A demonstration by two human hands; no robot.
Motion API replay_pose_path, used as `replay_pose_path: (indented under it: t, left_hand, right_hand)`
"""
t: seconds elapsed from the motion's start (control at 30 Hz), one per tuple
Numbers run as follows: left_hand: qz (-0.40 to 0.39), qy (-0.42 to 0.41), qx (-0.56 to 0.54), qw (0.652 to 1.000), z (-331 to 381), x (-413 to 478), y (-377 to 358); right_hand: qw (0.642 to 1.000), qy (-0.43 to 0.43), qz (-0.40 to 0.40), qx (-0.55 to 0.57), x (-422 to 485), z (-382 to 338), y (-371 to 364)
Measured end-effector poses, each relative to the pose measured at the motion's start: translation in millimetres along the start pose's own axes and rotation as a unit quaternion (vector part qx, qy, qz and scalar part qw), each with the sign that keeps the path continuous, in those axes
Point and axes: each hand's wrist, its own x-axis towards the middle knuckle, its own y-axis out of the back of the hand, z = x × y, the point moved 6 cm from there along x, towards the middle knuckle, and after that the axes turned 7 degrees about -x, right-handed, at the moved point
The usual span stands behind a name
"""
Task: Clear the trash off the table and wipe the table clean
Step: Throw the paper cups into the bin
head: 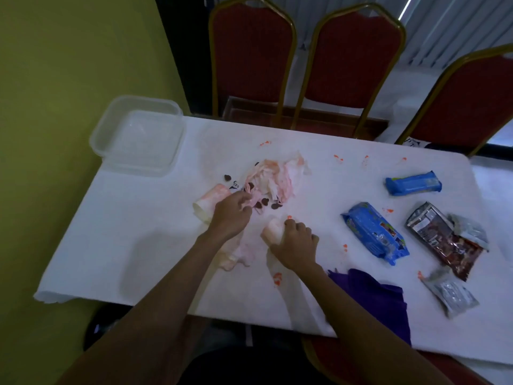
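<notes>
Two hands work the white table (144, 245): left hand (230, 215) pinches stained crumpled tissue (273, 177), right hand (297, 243) grasps a pale paper cup (273, 232). Cup lies tipped, long axis pointing up-left.

Dim, soft indoor shot with wide-angle bending

Daylight enters through the blinds (444, 31) at upper right; the white desk (138, 245) carries a faint grey shadow near its left side, corners darken, edges curve, and detail is slightly blurred throughout.

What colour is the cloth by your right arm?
The cloth is purple, lying at the table's near edge. The head view shows it best.
</notes>
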Motion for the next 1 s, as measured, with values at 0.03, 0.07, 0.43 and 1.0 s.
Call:
replay_pose_path:
  t: [0.03,0.07,0.43,1.0]
  left_hand:
    - [0.025,-0.010,0.009,1.000,-0.1,4.7,7.9]
    - [0.054,-0.020,0.025,0.998,-1.4,9.0,15.8]
    - [0.041,0.045,0.276,0.959,-64.4,36.6,29.9]
    - [0.141,0.154,-0.218,0.953,-98.7,-22.2,113.1]
  right_hand:
    - [1.000,0.000,0.013,-0.017,-0.4,-0.3,0.4]
    - [0.999,-0.002,0.019,-0.027,-0.3,-0.8,0.5]
    - [0.988,-0.045,-0.024,0.149,17.8,-46.2,10.2]
    - [0.929,-0.022,-0.111,0.354,4.2,-130.2,14.7]
